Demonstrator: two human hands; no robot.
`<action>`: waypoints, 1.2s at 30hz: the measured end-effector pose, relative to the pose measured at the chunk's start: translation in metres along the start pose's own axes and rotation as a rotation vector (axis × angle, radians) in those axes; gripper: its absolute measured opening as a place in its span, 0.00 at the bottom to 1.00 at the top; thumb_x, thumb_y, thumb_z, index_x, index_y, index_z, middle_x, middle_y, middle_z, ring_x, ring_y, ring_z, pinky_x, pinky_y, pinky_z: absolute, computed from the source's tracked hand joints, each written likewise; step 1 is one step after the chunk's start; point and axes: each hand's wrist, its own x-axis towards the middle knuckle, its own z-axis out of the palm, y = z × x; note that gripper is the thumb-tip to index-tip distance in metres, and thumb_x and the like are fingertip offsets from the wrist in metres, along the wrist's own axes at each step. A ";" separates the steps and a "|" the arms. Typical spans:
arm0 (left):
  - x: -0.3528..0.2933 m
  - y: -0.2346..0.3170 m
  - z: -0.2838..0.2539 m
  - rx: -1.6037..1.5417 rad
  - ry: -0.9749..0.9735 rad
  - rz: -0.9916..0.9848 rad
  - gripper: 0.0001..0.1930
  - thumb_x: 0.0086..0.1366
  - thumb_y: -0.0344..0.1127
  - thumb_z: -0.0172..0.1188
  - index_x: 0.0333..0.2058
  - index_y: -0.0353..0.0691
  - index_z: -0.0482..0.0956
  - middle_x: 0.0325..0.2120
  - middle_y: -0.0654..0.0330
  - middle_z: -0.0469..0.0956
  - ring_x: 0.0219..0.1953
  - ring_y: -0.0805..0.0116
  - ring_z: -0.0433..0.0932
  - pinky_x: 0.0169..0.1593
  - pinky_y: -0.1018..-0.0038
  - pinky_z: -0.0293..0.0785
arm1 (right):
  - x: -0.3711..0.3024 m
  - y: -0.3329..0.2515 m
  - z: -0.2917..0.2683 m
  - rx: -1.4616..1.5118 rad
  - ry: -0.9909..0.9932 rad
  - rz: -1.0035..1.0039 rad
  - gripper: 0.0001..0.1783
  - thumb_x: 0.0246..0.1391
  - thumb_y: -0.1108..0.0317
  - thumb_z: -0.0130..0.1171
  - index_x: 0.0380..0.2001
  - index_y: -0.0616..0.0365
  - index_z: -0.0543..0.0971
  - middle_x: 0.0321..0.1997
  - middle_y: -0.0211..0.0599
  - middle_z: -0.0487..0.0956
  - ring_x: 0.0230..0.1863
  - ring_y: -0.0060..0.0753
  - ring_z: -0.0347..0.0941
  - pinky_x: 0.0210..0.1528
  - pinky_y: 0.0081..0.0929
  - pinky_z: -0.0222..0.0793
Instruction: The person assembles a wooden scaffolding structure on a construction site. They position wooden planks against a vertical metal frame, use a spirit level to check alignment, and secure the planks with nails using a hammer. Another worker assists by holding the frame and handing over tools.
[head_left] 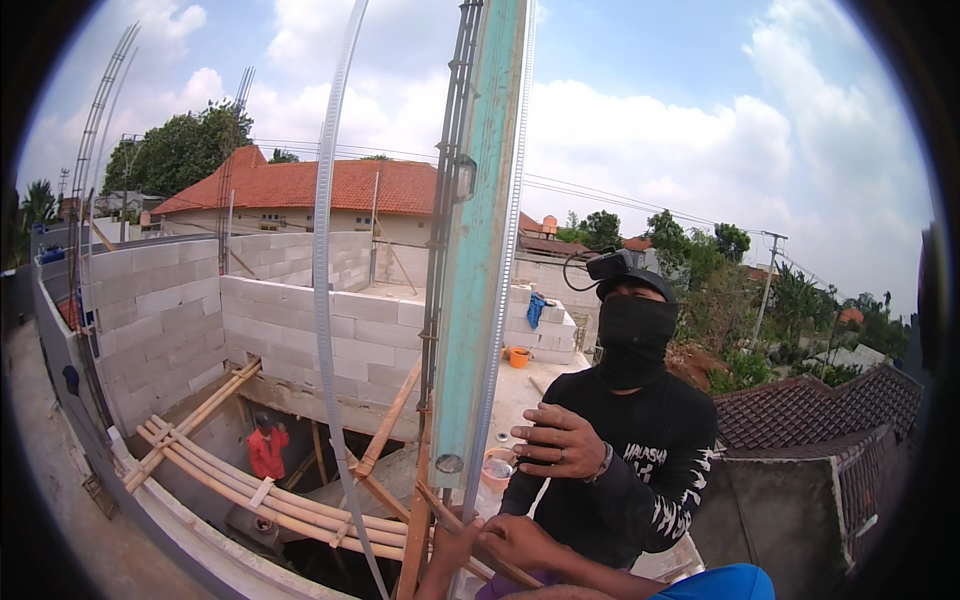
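Note:
A long turquoise spirit level [475,260] stands nearly upright before me, beside a perforated metal strip [502,270] and dark rebar [440,220]. Below the level's lower end, my left hand [448,555] is closed by the strip's foot; exactly what its fingers hold is hidden. My right hand [522,543] reaches in from the right, closed on a thin wooden stick [522,577] that slants across beneath the level. Left of the stick rises a wooden plank [414,520]. A co-worker in black [625,430] stands close on the right, one hand [562,445] raised near the level.
Another perforated strip [322,230] rises at left. Bamboo poles [270,490] span a deep opening where a person in red [266,452] stands below. Block walls [330,328] enclose it. Orange buckets [518,357] sit on the slab beyond. Tiled roofs [820,415] lie at right.

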 end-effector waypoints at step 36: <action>-0.020 0.031 0.016 -0.196 -0.114 -0.004 0.23 0.64 0.41 0.76 0.49 0.37 0.75 0.39 0.65 0.79 0.42 0.76 0.78 0.47 0.76 0.76 | 0.024 0.031 -0.038 -0.285 0.010 -0.989 0.12 0.51 0.73 0.63 0.41 0.60 0.82 0.46 0.40 0.81 0.46 0.45 0.81 0.45 0.37 0.79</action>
